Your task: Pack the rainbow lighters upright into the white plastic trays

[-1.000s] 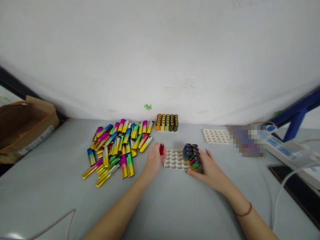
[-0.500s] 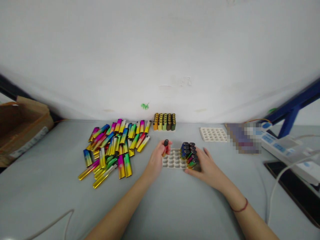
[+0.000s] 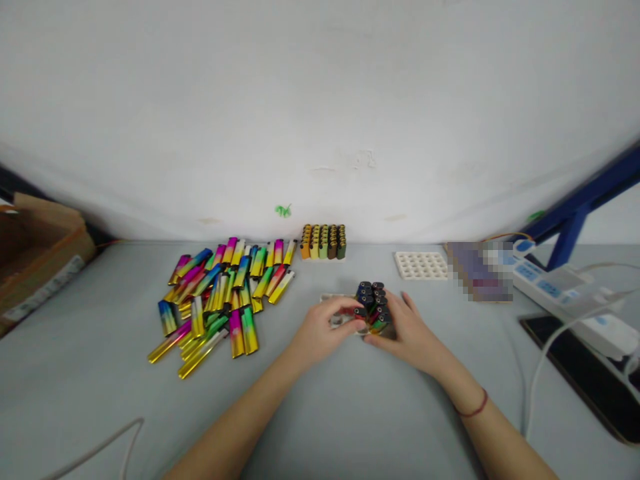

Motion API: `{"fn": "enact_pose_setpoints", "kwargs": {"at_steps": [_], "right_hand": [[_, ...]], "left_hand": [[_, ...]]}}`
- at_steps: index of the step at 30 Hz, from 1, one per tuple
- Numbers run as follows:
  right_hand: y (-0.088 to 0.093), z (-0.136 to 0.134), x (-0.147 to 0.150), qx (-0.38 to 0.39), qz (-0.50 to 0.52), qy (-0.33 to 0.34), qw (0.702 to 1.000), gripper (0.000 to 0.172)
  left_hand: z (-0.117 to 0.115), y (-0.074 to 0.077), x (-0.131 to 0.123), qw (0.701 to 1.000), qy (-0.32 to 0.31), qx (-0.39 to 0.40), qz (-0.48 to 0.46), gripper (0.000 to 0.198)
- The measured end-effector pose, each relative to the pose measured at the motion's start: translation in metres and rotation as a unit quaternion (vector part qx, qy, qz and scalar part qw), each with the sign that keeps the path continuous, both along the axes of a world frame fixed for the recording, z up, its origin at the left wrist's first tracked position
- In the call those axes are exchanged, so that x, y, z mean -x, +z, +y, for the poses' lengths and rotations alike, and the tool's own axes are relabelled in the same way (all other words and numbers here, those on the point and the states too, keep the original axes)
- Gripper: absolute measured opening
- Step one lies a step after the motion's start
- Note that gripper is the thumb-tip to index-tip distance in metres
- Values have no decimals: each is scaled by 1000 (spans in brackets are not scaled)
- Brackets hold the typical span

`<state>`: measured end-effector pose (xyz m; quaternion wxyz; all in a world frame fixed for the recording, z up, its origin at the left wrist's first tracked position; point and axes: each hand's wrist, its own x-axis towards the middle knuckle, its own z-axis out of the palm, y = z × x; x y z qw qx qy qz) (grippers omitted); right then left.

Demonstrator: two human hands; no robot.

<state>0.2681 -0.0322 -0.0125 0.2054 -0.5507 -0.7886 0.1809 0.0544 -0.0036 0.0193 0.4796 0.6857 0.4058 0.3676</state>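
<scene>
- Head view: my left grip is clamped, thumb against fingers, on a black-capped red lighter, cap uppermost; its lower end is hidden.
- My right grip cups the right side of a block of black-capped standing lighters, thumb nearer me; whether it clamps them, I cannot tell.
- White celled tray, partly covered by my left grip, lies beneath the block; the red lighter is just left of the block.
- Loose metallic lighters lie heaped on the bench, left of my left grip.
- Beyond both grips, near the wall, stands a set of lighters in rows.
- Beyond my right grip lies a second white tray; farther right, a power strip.
- Cardboard box: well left of my left grip.
</scene>
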Motion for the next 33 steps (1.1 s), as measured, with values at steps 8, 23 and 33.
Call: {"fn": "enact_pose_setpoints", "kwargs": {"at_steps": [8, 23, 33], "right_hand": [[0, 0, 0, 0, 7, 3, 1000, 77], [2, 0, 0, 7, -5, 0, 1000, 79], [-4, 1, -2, 0, -5, -4, 1000, 79]], "left_hand": [[2, -9, -2, 990, 14, -137, 32, 19], [0, -8, -2, 971, -10, -168, 172, 28], [44, 15, 79, 829, 215, -213, 471, 30]]}}
